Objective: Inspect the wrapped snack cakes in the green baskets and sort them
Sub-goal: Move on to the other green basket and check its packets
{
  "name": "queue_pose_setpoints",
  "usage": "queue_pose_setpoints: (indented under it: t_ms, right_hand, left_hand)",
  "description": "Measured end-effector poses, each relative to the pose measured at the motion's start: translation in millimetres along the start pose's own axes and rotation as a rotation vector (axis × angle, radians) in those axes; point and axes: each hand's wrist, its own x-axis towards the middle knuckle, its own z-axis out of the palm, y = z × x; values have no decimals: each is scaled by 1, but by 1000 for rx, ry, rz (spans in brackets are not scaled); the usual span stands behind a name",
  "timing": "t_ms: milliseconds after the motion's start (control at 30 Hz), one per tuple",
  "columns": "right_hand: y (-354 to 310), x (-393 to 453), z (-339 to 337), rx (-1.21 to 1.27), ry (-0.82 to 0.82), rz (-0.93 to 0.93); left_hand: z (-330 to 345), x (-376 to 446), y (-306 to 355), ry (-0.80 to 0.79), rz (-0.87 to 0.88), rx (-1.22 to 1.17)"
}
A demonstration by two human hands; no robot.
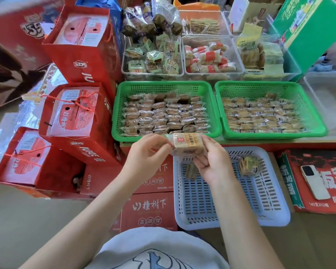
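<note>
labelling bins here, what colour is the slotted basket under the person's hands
Pale blue-white, seen in the head view: the slotted basket sits below the green baskets.

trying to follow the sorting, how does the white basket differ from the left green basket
The white basket sits lower and nearer the person, while the left green basket is up on the shelf. The white one holds only two wrapped cakes; the green one is packed with rows. Both are perforated plastic.
</note>
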Motion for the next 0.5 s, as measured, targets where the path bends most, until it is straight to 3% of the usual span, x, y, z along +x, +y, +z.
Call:
queue_pose_setpoints:
  t_ms: [133, 200, 367, 500]
  right_hand:
    - [-8, 16, -5, 31, 10, 6]
    - [-13, 23, -7, 15, 8, -29]
    - [-29, 42, -10, -325, -83, -250]
    - [-43, 68, -14, -538, -68, -351]
  left_hand:
    - [6, 20, -11, -103, 215, 313]
    - [10, 33, -16, -105, 231, 310]
    - [23, 63, -17, -114, 54, 48]
    - [29, 93, -25, -176, -110, -13]
